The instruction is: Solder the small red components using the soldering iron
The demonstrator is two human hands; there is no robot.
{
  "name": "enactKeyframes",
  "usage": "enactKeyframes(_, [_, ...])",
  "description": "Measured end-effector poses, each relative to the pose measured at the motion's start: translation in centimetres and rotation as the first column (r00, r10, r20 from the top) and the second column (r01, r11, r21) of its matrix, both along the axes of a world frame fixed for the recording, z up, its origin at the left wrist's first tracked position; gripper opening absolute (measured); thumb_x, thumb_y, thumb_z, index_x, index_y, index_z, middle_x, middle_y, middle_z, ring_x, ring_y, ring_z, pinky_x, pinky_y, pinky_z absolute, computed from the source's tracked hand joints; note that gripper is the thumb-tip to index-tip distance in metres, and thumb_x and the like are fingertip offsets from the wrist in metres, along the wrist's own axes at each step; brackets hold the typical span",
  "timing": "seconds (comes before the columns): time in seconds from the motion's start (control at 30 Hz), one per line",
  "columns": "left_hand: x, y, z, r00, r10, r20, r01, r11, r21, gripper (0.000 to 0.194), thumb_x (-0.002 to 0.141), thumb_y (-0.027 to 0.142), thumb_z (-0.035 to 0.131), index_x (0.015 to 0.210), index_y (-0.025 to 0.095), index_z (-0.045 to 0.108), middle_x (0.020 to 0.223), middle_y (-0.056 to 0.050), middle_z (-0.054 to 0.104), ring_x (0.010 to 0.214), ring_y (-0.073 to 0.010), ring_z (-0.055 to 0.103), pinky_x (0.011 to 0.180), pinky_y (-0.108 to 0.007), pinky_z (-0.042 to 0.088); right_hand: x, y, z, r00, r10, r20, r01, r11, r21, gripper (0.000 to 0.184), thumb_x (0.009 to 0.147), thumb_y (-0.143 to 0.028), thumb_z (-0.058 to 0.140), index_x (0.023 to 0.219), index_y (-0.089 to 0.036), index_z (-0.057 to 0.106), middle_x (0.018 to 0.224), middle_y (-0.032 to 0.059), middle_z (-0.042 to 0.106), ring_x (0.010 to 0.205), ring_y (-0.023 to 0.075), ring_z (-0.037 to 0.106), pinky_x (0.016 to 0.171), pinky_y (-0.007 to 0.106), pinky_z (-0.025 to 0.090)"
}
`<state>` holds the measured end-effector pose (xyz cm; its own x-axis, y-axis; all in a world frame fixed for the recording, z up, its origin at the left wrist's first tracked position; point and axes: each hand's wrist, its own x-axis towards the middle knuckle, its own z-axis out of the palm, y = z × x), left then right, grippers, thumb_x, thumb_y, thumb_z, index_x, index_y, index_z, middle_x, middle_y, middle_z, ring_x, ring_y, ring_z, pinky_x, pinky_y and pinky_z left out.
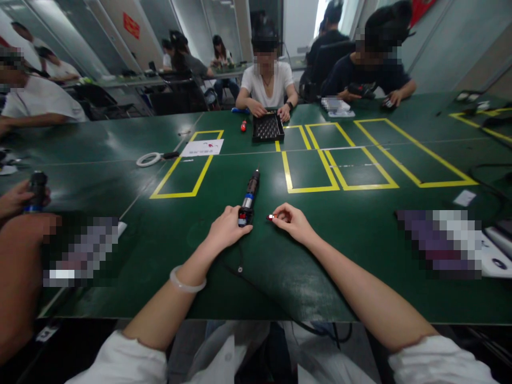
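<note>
My left hand (226, 228) rests on the green table (360, 250), its fingers closed around the near end of a black and blue electric screwdriver (249, 198) that lies pointing away from me. A thin black cable (256, 280) runs from the tool toward the table's front edge. My right hand (291, 220) is just to the right of it, pinching a small red and silver part (271, 217) between thumb and fingertips. A pale bangle (184, 282) sits on my left wrist.
Yellow taped rectangles (340, 160) mark the table's middle. Across from me a person's hands rest by a black tray (268, 128) and a red part (243, 126). A white ring (148, 159) and a paper sheet (202, 147) lie left. Another person's hand (16, 198) grips a tool at far left.
</note>
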<state>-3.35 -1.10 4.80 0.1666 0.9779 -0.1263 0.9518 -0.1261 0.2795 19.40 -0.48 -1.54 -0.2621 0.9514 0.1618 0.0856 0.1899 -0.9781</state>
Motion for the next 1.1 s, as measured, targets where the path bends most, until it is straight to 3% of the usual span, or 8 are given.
enactKeyframes(0.13, [3.8, 0.1, -0.2, 0.997, -0.060, 0.050, 0.059, 0.998, 0.013, 0.060, 0.076, 0.050, 0.062, 0.126, 0.019, 0.050, 0.117, -0.014, 0.054, 0.104, -0.0325, 0.061, 0.081, -0.038, 0.047, 0.1, -0.1, 0.2, 0.997, -0.071, 0.022, 0.070, 0.997, 0.045, 0.020, 0.078, -0.035, 0.066, 0.086, -0.020, 0.055, 0.064, -0.0041, 0.051, 0.054, 0.0104, 0.044, 0.053, 0.025, 0.037])
enactKeyframes(0.27, [5.2, -0.3, -0.6, 0.990, -0.079, 0.113, 0.075, 0.996, 0.039, 0.058, 0.077, 0.047, 0.062, 0.126, 0.019, 0.049, 0.117, -0.014, 0.053, 0.103, -0.0329, 0.061, 0.080, -0.038, 0.047, 0.2, -0.1, 0.3, 0.989, -0.129, 0.073, 0.122, 0.987, 0.101, 0.015, 0.078, -0.030, 0.063, 0.085, -0.020, 0.054, 0.065, -0.0042, 0.051, 0.054, 0.0107, 0.046, 0.055, 0.025, 0.039])
enactKeyframes(0.7, [5.4, -0.8, -0.7, 0.990, -0.072, 0.122, 0.066, 0.996, 0.054, 0.056, 0.081, 0.046, 0.059, 0.128, 0.019, 0.047, 0.120, -0.013, 0.052, 0.107, -0.0315, 0.060, 0.087, -0.041, 0.048, 0.2, 0.0, -0.1, 0.966, -0.135, 0.221, 0.087, 0.972, 0.217, 0.009, 0.080, -0.024, 0.062, 0.085, -0.019, 0.058, 0.068, -0.0029, 0.054, 0.059, 0.0111, 0.048, 0.059, 0.024, 0.039])
enactKeyframes(1.1, [5.2, -0.7, -2.1, 0.980, -0.129, 0.152, 0.111, 0.986, 0.122, 0.067, 0.082, 0.044, 0.057, 0.141, 0.020, 0.037, 0.137, -0.013, 0.044, 0.117, -0.0285, 0.056, 0.094, -0.040, 0.049, 0.4, 0.2, -0.1, 0.964, -0.124, 0.235, 0.048, 0.952, 0.303, 0.004, 0.082, -0.020, 0.065, 0.084, -0.019, 0.062, 0.077, -0.0010, 0.051, 0.064, 0.0114, 0.050, 0.061, 0.024, 0.041])
